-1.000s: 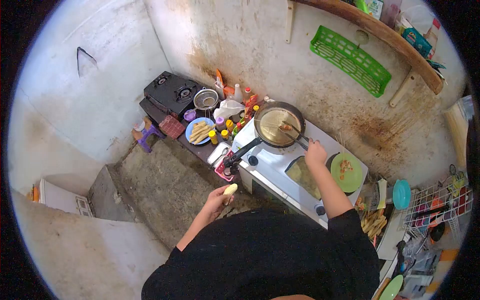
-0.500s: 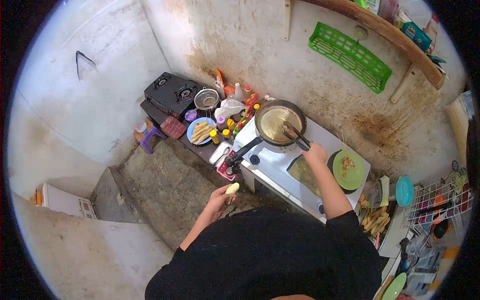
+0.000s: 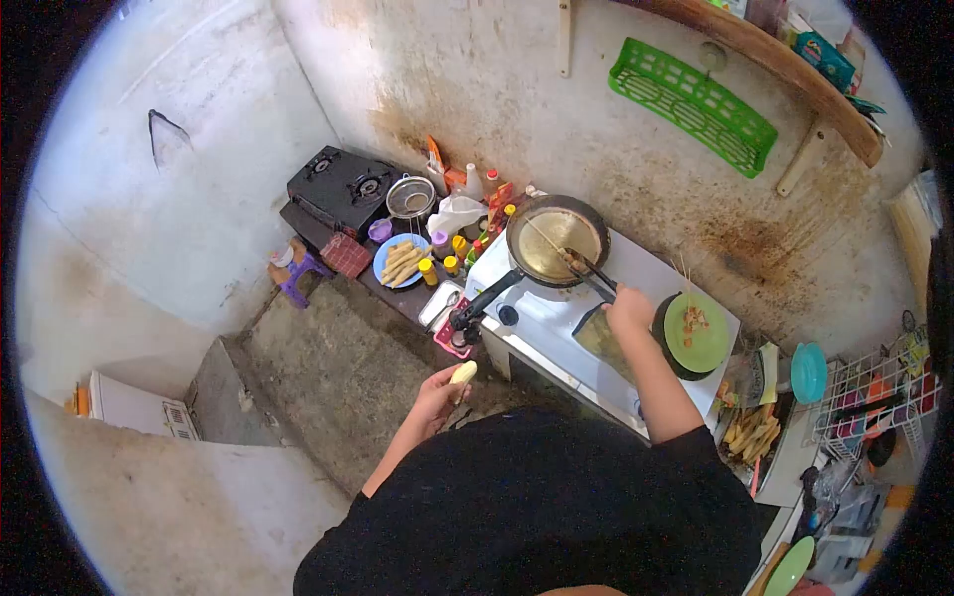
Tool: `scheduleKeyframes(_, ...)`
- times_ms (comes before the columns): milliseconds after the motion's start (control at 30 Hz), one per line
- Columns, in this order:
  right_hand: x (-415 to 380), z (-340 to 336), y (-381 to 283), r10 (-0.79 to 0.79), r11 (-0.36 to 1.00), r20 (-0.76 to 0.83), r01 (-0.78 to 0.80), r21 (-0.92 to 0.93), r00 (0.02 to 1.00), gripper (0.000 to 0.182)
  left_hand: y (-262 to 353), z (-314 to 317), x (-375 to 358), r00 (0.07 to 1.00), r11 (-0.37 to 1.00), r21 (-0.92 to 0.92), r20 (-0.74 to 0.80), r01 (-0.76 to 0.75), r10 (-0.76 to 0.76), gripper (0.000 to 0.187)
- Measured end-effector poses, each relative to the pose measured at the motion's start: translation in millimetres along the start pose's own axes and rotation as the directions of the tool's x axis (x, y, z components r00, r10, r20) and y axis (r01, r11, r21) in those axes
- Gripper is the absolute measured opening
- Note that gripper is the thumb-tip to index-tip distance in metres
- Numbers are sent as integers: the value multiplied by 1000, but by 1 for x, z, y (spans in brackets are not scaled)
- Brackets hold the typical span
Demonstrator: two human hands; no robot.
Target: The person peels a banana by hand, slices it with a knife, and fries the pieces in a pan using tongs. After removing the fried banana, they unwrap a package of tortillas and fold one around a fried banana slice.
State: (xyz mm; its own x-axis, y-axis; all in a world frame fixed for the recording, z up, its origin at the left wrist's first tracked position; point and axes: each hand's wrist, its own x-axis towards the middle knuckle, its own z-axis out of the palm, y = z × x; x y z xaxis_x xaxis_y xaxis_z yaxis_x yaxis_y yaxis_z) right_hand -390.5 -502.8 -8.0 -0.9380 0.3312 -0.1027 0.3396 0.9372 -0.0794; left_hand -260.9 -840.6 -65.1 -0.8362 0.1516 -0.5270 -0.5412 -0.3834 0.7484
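In my left hand [image 3: 433, 400] is a pale yellow piece of food [image 3: 464, 372], rounded at the top, possibly a peeled banana; my fingers wrap its lower part. My right hand [image 3: 627, 311] is closed on dark tongs [image 3: 599, 282] reaching over the frying pan [image 3: 516, 221]. Between the tongs' tips is a small brownish piece, with a thin stick [image 3: 542, 234] pointing away from it across the pan. Shiny, yellowish oil lies in the pan, which sits on a white stove [image 3: 542, 316]. A green plate [image 3: 708, 350] with reddish bits and thin skewers is right of my right hand.
Left of the stove stand a blue plate [image 3: 380, 260] of pale rolls, yellow-capped bottles [image 3: 427, 271], a strainer [image 3: 410, 197] and a black two-burner stove [image 3: 343, 181]. The pan's handle [image 3: 487, 298] juts toward me. At right are a teal bowl [image 3: 808, 372] and a wire rack [image 3: 874, 392].
The tongs' tips have lowered slightly in the pan, and the stick now shows pointing to the upper left. My left hand has barely moved with the pale food.
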Motion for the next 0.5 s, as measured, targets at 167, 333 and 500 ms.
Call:
scheduleKeyframes(167,-3,-7,-3,30,996,18,-32,87,999,42,6,4,-1,1000,1000,29,11,9,-9,40)
scheduleKeyframes(333,-10,-12,11,117,954,52,-126,273,992,41,17,10,-6,998,998,37,38,54,-56,41)
scheduleKeyframes(500,-35,-8,19,221,906,-74,-177,384,973,43,18,12,12,982,985,135,139,112,-130,41)
